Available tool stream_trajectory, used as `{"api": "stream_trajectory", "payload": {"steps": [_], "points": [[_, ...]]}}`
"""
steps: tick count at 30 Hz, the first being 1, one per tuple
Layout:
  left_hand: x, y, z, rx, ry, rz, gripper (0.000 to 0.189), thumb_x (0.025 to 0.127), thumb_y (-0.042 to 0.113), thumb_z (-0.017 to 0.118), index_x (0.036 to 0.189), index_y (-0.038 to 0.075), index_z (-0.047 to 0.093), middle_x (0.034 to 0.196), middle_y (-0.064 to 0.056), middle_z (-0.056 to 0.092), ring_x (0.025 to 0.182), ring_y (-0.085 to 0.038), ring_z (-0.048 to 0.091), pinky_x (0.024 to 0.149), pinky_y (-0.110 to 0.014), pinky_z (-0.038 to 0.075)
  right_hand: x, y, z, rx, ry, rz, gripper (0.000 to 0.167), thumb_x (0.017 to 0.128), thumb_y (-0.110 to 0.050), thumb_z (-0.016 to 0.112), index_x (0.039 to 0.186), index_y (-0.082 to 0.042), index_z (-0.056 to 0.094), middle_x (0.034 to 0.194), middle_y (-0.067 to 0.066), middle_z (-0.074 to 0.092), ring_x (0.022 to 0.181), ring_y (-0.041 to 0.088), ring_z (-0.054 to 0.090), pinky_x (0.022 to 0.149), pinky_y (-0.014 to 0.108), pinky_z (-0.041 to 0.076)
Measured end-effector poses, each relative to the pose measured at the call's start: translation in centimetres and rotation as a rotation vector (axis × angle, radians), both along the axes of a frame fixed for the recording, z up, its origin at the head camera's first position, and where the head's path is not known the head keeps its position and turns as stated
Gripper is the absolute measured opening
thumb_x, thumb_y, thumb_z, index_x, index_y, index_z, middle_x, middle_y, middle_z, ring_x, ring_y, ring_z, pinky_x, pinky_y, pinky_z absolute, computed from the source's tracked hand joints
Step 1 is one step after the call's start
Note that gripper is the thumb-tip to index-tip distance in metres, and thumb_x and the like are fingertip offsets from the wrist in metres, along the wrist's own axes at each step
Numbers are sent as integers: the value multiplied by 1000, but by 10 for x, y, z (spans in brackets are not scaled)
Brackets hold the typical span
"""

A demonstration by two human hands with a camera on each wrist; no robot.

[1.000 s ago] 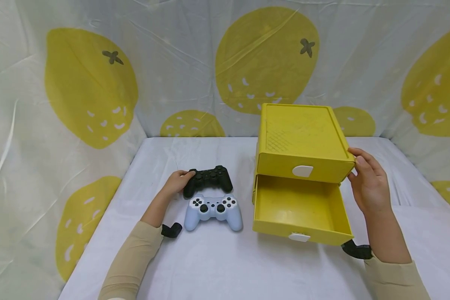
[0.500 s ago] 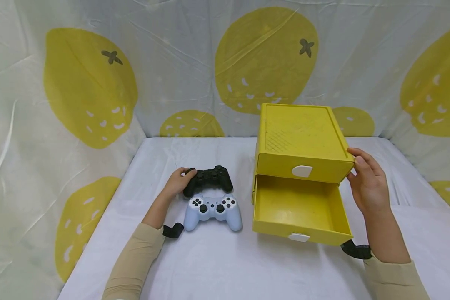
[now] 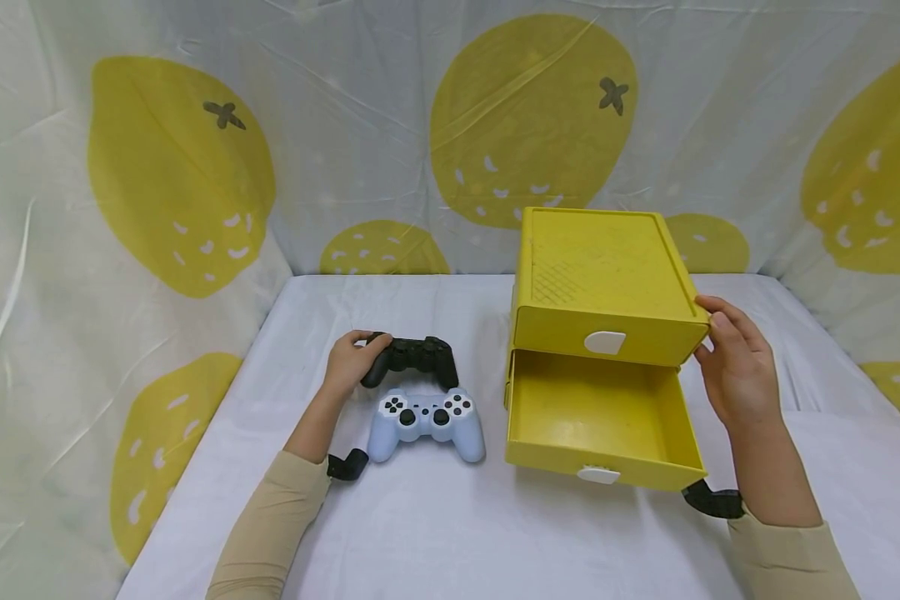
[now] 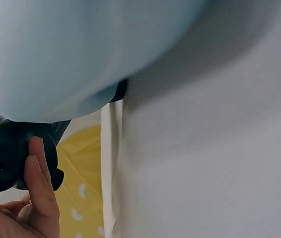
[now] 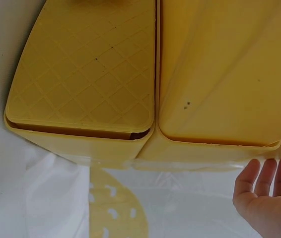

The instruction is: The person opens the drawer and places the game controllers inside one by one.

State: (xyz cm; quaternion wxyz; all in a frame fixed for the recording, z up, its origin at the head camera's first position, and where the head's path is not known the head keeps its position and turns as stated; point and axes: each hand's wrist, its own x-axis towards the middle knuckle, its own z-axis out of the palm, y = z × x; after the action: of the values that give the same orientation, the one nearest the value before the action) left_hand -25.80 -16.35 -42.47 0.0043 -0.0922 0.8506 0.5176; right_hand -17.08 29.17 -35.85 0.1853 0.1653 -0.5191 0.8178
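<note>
My left hand [image 3: 348, 364] pinches the left grip of a black game controller [image 3: 418, 356], which is tipped up behind a light blue game controller [image 3: 425, 423] lying on the white cloth. In the left wrist view, straight fingers [image 4: 40, 191] lie against the black controller's end, while the blue one fills the top close by. To the right stands a yellow two-drawer box [image 3: 603, 258]. Its lower drawer [image 3: 603, 412] is pulled out with nothing inside; the upper one is pushed in. The fingertips of my right hand [image 3: 744, 371] rest against the box's upper right edge, fingers extended.
White cloth [image 3: 450, 533] covers the table, and a lemon-print curtain [image 3: 360, 142] hangs behind and at both sides. Black wrist mounts [image 3: 348, 465] stick out from both sleeves. The pulled-out drawer overhangs the cloth toward me.
The black controller has tilted up and shifted slightly left, its grips now pointing down, as my left hand turned with it. My right hand, the box and the blue controller have stayed put.
</note>
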Motion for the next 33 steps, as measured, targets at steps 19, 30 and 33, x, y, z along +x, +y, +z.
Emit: {"api": "stream_trajectory", "payload": {"steps": [19,30,33], "points": [[5,4,16,113,95,154,52,85,40,70,122,4,63,91,-11,56,78,-17,53,66,-26,44,0,0,0,-15,13,16,30,103,-7,45,127,6,58,116,8,57,111,20,50,95,28,41],[18,12,36,227,133,122,47,85,32,72,120,2,63,78,-5,55,62,-10,55,58,-21,48,0,1,0,-24,18,20,30,103,-7,46,126,7,58,116,8,57,112,21,50,95,29,41],[23,14,42,257,149,105,46,85,31,72,121,3,63,79,-6,57,62,-11,57,58,-22,50,0,1,0,-22,20,21,30,103,-7,45,127,7,58,116,8,57,112,21,50,95,29,41]]}}
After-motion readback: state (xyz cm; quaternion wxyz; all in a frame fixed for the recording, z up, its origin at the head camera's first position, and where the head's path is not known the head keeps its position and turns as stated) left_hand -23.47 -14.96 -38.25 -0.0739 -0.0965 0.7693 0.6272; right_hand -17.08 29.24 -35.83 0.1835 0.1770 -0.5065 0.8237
